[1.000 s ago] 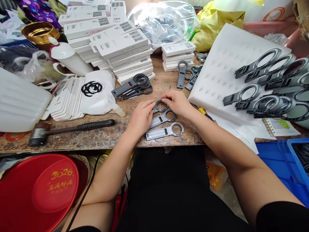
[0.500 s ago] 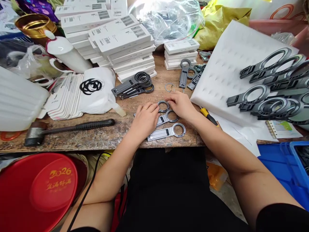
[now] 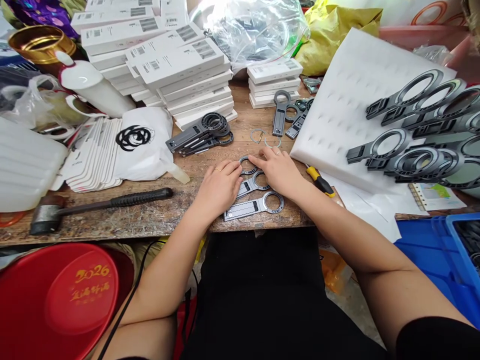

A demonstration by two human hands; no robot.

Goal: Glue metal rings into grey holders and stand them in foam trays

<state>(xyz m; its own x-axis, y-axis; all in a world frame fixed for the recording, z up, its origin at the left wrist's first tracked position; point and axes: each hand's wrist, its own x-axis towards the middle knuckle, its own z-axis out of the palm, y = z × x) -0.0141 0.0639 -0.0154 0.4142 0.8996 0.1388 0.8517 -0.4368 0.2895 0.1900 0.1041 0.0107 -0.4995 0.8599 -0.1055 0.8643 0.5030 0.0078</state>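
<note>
Three grey ring-ended holders lie side by side at the bench's front edge. My left hand [image 3: 219,187] rests palm-down, fingers stretched out, over the handle ends of the farthest holder [image 3: 249,173] and the middle holder [image 3: 244,189]. My right hand [image 3: 280,172] has its fingers extended, the index tip touching the farthest holder's ring; its thumb is hidden. The nearest holder [image 3: 243,209] lies uncovered just below both hands. Beyond the right fingers are two thin loose rings, one silvery ring [image 3: 252,133] and another [image 3: 272,147].
A pile of similar holders [image 3: 195,134] lies left of centre, before stacked white boxes [image 3: 183,62]. White foam [image 3: 330,115] with more holders slants at right, beside a yellow-black screwdriver [image 3: 319,181]. A mallet [image 3: 112,202] and black rings [image 3: 133,137] are at left.
My right hand's fingers have straightened from a curled pose, and the second thin ring beyond them now shows clearly. My left hand stays over the holders. The view has shifted slightly.
</note>
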